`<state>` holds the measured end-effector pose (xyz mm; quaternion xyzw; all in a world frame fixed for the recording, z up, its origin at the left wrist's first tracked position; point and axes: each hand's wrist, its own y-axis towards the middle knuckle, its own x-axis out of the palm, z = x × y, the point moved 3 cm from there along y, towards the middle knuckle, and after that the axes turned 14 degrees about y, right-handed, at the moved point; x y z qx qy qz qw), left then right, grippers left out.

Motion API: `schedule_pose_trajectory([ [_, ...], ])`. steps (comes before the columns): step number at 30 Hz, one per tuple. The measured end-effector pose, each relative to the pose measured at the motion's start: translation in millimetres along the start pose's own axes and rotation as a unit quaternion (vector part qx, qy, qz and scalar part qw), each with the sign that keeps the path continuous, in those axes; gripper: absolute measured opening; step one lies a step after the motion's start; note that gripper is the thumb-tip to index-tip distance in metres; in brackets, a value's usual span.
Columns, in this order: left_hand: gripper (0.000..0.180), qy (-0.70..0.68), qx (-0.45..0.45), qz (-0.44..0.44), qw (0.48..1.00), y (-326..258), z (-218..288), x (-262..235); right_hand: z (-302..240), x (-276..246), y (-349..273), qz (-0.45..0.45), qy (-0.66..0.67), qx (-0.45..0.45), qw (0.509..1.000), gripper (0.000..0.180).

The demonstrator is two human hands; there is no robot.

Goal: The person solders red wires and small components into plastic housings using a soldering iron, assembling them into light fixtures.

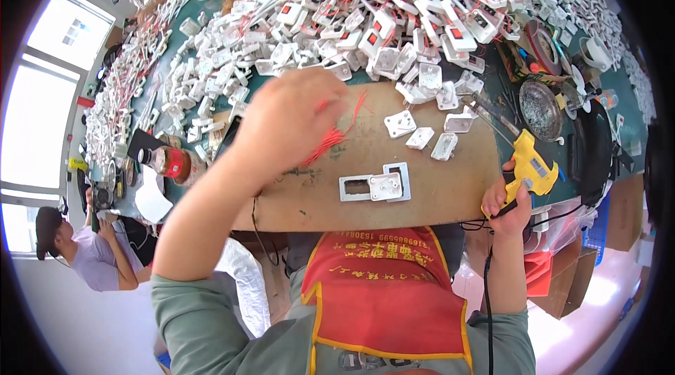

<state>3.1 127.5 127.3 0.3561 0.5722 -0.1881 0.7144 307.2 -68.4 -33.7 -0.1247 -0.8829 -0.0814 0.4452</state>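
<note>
My left hand (pixel 292 118) is raised over the brown work board (pixel 436 192), closed on a bunch of short red wires (pixel 327 139) that stick out to the right. My right hand (pixel 508 202) grips the handle of a yellow glue gun (pixel 529 167) at the board's right edge, its metal nozzle pointing up-left. A small white socket part (pixel 385 185) sits in a grey metal jig (pixel 373 183) near the board's front. A few more white socket parts (pixel 420 137) lie loose further back on the board.
A big heap of white socket parts with red wires and red switches (pixel 394 2) covers the green table behind the board. A round metal dish (pixel 540 109) and tape rolls stand right. A red-labelled jar (pixel 172 162) stands left. Two other people work at the left.
</note>
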Motion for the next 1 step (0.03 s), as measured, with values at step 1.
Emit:
schedule_pose_trajectory([
  [1,0.019,0.004,-0.03,-0.033,0.999,13.8,-8.4,-7.0,0.0,0.5,0.5,0.017,-0.004,0.003,1.0,0.064],
])
